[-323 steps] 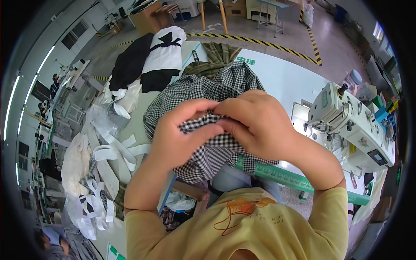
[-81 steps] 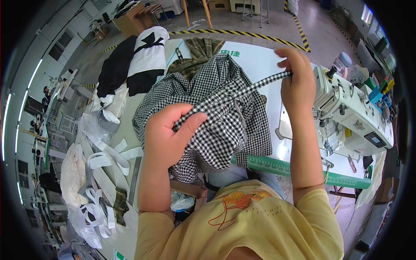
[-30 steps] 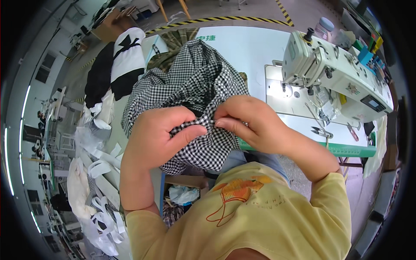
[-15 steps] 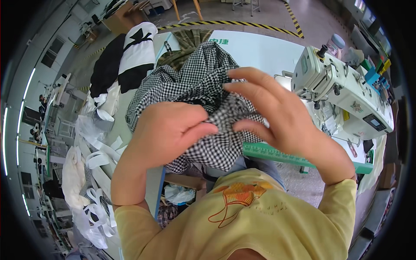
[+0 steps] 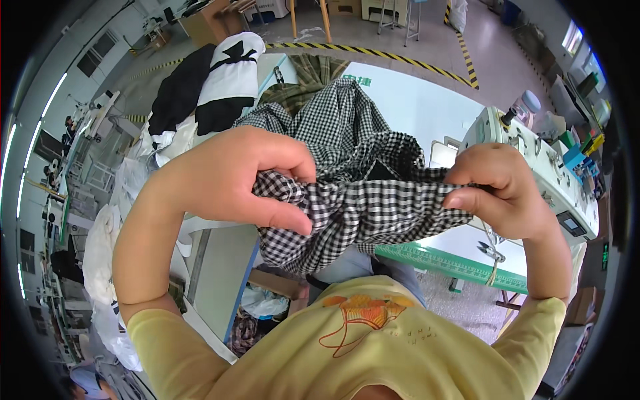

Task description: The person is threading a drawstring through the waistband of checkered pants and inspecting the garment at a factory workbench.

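A black-and-white gingham garment spans the space between my two hands, in front of my lap. My left hand has a bunched part of it between thumb and fingers. At the other end, my right hand pinches the edge between thumb and curled forefinger. The stretch between them is pulled out sideways, with gathers running across it. Behind, the rest of the garment lies heaped on the table, with a small black patch showing in its folds. Which part of the garment I grip cannot be made out.
A white sewing machine stands at the right, partly behind my right hand. Thread snips lie by the green ruler edge. Black and white cloth and an olive plaid piece lie at the back left. White scraps pile up left.
My hands have moved apart, the right one outward to the right and closed on the cloth's edge. The gingham, crumpled before, is now stretched between them. The view has shifted slightly.
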`<state>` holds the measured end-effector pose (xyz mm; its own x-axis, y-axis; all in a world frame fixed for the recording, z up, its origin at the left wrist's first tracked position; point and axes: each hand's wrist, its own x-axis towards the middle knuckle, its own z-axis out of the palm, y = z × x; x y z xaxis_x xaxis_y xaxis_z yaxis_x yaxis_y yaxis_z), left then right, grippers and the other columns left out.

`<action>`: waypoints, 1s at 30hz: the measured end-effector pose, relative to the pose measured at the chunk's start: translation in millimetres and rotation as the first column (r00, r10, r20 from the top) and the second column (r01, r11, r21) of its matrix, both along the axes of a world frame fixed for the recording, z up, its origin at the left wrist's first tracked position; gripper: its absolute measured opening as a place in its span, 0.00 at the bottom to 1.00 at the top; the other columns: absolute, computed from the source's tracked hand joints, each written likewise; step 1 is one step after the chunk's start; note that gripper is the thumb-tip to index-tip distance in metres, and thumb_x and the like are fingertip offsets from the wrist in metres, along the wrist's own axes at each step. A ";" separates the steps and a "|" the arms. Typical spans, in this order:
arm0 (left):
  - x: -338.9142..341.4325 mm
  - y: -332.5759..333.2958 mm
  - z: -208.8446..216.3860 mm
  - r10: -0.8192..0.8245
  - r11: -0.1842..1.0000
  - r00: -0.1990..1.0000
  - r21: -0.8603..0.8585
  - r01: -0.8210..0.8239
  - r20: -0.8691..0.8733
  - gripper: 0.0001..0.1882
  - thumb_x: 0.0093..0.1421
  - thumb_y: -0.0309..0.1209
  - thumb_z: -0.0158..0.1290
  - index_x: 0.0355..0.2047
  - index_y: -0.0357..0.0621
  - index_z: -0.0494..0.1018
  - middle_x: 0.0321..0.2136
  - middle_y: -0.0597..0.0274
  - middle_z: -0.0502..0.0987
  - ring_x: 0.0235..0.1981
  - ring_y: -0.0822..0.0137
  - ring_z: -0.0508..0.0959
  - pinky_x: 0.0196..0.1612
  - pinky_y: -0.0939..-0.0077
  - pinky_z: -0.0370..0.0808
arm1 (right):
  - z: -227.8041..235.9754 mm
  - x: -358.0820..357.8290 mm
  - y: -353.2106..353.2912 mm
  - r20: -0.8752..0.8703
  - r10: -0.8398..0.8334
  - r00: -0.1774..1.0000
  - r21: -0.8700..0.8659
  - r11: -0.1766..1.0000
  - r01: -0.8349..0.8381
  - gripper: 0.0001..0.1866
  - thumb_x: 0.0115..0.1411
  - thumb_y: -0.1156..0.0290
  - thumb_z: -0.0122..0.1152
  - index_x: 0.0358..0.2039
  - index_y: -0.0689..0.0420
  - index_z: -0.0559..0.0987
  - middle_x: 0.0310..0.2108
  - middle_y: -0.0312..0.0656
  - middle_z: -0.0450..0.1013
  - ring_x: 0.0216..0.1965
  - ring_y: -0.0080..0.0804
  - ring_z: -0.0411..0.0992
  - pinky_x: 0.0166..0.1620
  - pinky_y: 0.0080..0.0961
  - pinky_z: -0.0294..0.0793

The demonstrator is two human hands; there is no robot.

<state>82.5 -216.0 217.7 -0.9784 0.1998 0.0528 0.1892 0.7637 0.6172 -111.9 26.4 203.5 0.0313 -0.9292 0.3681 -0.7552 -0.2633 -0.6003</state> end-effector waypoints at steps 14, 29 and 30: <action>17.8 44.2 -18.5 -0.301 0.817 0.954 -0.518 0.253 -0.009 0.13 0.36 0.31 0.53 0.25 0.40 0.74 0.25 0.60 0.75 0.36 0.61 0.75 0.52 0.61 0.64 | 14.8 18.5 3.4 -0.407 0.302 0.862 -0.163 0.905 -0.394 0.07 0.42 0.70 0.63 0.24 0.55 0.77 0.20 0.33 0.70 0.18 0.28 0.68 0.18 0.23 0.65; -4.4 -7.6 -15.2 -0.228 0.840 0.970 -0.522 0.150 -0.087 0.22 0.33 0.41 0.66 0.25 0.42 0.71 0.25 0.58 0.74 0.33 0.54 0.74 0.44 0.64 0.67 | 19.3 4.4 36.2 -0.515 0.134 0.847 -0.092 0.973 -0.210 0.09 0.41 0.70 0.66 0.22 0.58 0.76 0.24 0.37 0.72 0.21 0.33 0.67 0.21 0.28 0.63; -1.6 -11.2 -13.0 -0.231 0.895 0.949 -0.430 0.121 -0.213 0.24 0.34 0.43 0.66 0.27 0.41 0.71 0.27 0.57 0.73 0.33 0.53 0.73 0.44 0.63 0.67 | 19.2 -2.6 39.2 -0.447 0.141 0.883 -0.021 0.986 -0.168 0.10 0.42 0.68 0.67 0.22 0.58 0.75 0.23 0.38 0.71 0.21 0.35 0.68 0.22 0.28 0.63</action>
<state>80.9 -227.3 204.6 -0.8893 0.4250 0.1689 0.4512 0.8754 0.1733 -114.5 65.6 222.7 0.3448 -0.8770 0.3346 -0.8855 -0.4221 -0.1940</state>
